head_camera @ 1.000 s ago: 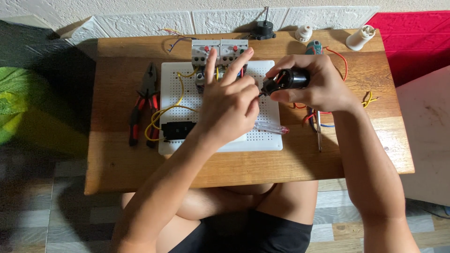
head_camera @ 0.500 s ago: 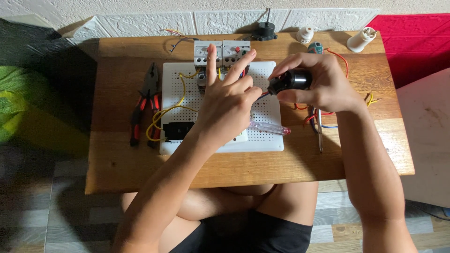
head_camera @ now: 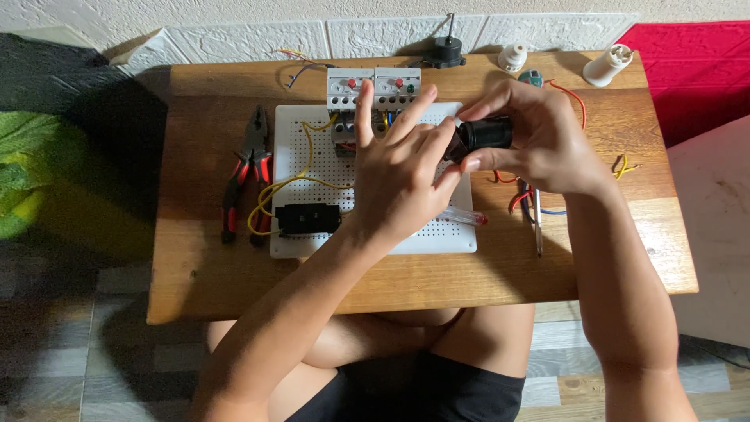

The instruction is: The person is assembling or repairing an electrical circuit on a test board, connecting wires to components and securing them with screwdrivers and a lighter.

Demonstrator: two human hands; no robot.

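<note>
My right hand [head_camera: 539,141] grips a small black cylindrical part [head_camera: 486,134] above the right edge of a white perforated board [head_camera: 406,238]. My left hand [head_camera: 398,172] hovers over the board with fingers spread, its fingertips touching the left end of the black part. Two grey relay blocks [head_camera: 373,87] with red and green buttons sit at the board's top. Yellow wires [head_camera: 291,181] run down to a black block [head_camera: 308,218] at the board's lower left. A clear-handled screwdriver with a red end [head_camera: 466,218] lies on the board under my left hand.
The board rests on a small wooden table [head_camera: 234,281]. Red-handled pliers [head_camera: 242,176] lie left of the board. White lamp holders [head_camera: 608,64], a black motor-like part [head_camera: 447,50] and loose wires [head_camera: 625,166] sit along the back and right. A slim metal tool [head_camera: 537,223] lies to the right.
Both hands have shifted slightly; my right hand has turned the black part more level, and my left fingertips have closed in on its end.
</note>
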